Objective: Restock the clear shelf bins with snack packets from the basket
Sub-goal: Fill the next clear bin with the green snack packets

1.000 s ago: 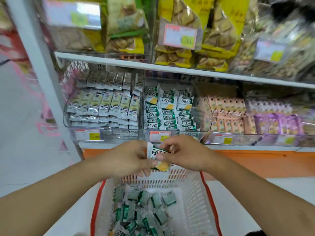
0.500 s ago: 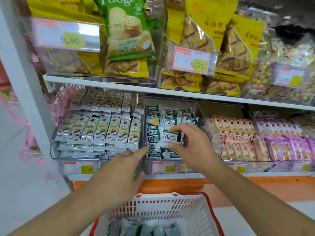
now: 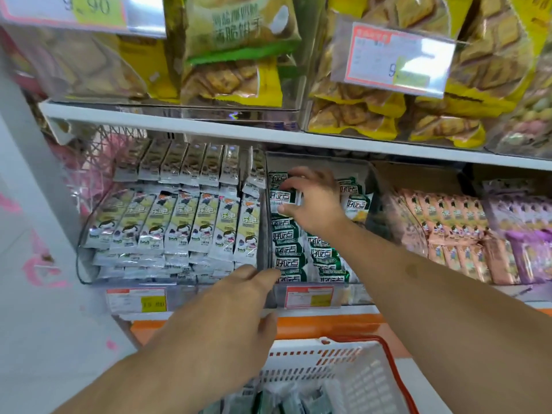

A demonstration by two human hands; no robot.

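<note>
A green-and-white snack packet [image 3: 285, 197] is held upright above the stacked rows of like packets in the clear shelf bin [image 3: 310, 283], near its left wall. The white slotted basket [image 3: 352, 369], red-rimmed, sits below the shelf, with what seem to be more green packets [image 3: 286, 403], blurred, lying inside.

top-left price tag [image 3: 86, 8]: "9.90" | green-white packets [image 3: 288, 255]: "好吃点" | yellow-white stick packets [image 3: 206, 210]: "乐吧" | lower-left shelf tag [image 3: 153, 304]: digits blurred (possibly 15.80)

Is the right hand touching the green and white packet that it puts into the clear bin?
Touching. The head view shows the right hand pinching the green and white packet between thumb and fingers.
</note>
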